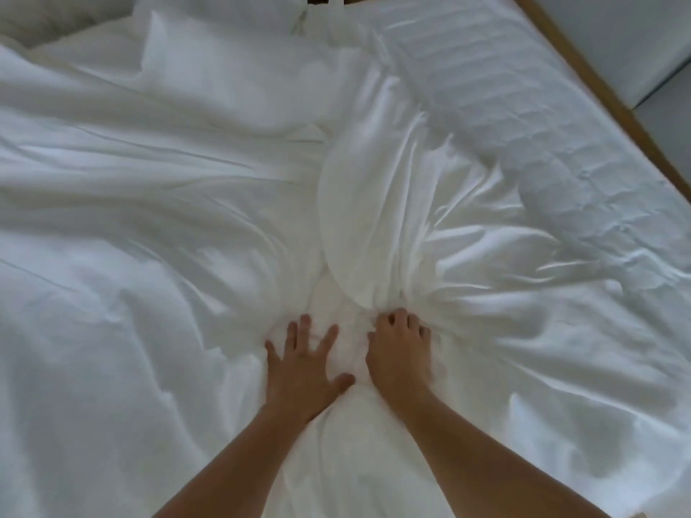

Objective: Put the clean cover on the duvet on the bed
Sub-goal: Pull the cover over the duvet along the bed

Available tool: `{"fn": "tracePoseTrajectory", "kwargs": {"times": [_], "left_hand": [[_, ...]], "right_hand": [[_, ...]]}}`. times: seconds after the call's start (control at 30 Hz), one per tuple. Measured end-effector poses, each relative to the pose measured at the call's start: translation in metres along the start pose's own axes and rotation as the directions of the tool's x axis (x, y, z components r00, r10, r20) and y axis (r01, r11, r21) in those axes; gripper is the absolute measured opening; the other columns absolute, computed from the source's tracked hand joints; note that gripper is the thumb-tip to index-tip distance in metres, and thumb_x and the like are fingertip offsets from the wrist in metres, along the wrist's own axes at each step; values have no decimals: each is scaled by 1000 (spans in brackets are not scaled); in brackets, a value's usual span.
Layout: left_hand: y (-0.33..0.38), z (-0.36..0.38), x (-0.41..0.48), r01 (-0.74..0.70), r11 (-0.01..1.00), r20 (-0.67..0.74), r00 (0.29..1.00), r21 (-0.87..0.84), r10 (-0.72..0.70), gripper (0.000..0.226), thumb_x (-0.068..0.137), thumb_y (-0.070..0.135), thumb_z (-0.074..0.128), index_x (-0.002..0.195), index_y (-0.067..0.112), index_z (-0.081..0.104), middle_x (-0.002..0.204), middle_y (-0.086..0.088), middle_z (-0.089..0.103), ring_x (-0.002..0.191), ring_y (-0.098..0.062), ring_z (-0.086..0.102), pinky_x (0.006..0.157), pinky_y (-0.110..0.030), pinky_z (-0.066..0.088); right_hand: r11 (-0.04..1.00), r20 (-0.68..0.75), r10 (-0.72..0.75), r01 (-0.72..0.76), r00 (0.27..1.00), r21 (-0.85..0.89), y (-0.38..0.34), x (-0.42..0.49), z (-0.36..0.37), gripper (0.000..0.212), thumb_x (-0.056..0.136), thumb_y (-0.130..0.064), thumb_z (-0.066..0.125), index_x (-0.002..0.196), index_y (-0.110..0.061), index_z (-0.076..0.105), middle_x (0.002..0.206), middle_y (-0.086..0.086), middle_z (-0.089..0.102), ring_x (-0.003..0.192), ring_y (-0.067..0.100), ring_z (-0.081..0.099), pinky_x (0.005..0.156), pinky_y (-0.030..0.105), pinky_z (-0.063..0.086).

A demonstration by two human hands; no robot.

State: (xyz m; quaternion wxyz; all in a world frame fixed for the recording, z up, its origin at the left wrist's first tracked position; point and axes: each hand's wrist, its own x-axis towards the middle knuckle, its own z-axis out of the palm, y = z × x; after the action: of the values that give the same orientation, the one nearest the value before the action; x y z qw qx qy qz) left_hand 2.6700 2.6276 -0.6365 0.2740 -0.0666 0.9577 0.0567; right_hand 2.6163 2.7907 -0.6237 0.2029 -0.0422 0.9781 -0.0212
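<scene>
A white duvet cover (142,203) lies rumpled across most of the bed. In the middle a long padded fold of white duvet (355,226) runs away from me. My left hand (304,362) rests flat on the fabric with its fingers spread, just left of the fold's near end. My right hand (398,347) sits beside it, fingers curled into a bunch of the cover at the fold's base, where creases fan out to the right. Both forearms reach in from the bottom edge.
The bare quilted mattress (504,106) shows at the upper right, bordered by a wooden bed frame (598,87). A grey floor or wall lies beyond the frame. A pillow (209,50) sits at the top, left of centre.
</scene>
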Motion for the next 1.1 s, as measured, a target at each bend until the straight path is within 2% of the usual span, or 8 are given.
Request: {"fn": "tracePoseTrajectory", "kwargs": {"times": [0.1,0.37,0.47,0.53,0.67,0.87,1.0,1.1], "left_hand": [[-18,-2,-42,82,996,-86,993,-15,-83,39,101,44,39,133,25,50,135,-1,55,127,-26,50,102,-41,37],[-176,-2,-100,292,955,-180,938,-54,-297,18,96,30,53,104,21,66,107,-3,70,107,-29,61,94,-41,41],[-215,19,-136,453,892,-33,891,5,-452,28,97,36,48,120,30,62,127,4,61,121,-24,52,97,-44,35],[-219,26,-150,391,907,-154,897,-159,-414,33,92,41,60,122,27,64,135,-4,51,121,-33,47,97,-50,37],[-259,18,-155,511,672,-200,697,-536,-689,84,81,62,71,145,16,42,145,-19,41,129,-42,40,103,-58,32],[-325,36,-165,289,843,-67,932,-454,-355,10,90,22,66,82,20,60,81,-6,68,89,-33,67,75,-34,44],[-421,52,-211,567,696,-98,741,-441,-665,11,87,17,69,94,11,64,93,-24,70,97,-44,65,86,-47,51],[-475,68,-242,777,425,20,489,-464,-872,71,73,45,87,125,8,57,130,-30,50,123,-50,46,105,-67,35]], "right_hand": [[982,67,47,-58,997,179,-13,-50,0,24,96,-26,53,117,-20,63,118,4,59,108,29,62,89,40,43],[889,496,-456,355,739,289,-111,-88,-28,19,98,-30,57,104,-13,64,109,1,49,103,25,50,83,32,39],[961,53,-275,275,960,17,-138,-122,-12,30,94,-35,61,121,-23,64,131,7,49,118,31,48,97,44,42],[949,-221,-261,293,940,121,-171,-146,4,56,84,-51,69,130,-20,58,132,9,51,117,31,50,95,45,44],[922,176,-121,45,977,386,-231,-153,48,57,85,-46,68,132,-16,52,126,10,61,122,33,56,100,41,44],[727,354,-238,-76,905,683,-281,-141,55,11,84,-24,74,82,-13,73,65,-3,64,63,15,61,54,22,46],[723,545,-469,-52,695,689,-283,-170,42,11,82,-36,76,93,-34,75,90,-10,75,79,7,71,67,23,52],[922,362,-204,54,910,384,-285,-181,52,34,84,-43,67,114,-26,67,119,1,67,112,28,62,95,42,49]]}}
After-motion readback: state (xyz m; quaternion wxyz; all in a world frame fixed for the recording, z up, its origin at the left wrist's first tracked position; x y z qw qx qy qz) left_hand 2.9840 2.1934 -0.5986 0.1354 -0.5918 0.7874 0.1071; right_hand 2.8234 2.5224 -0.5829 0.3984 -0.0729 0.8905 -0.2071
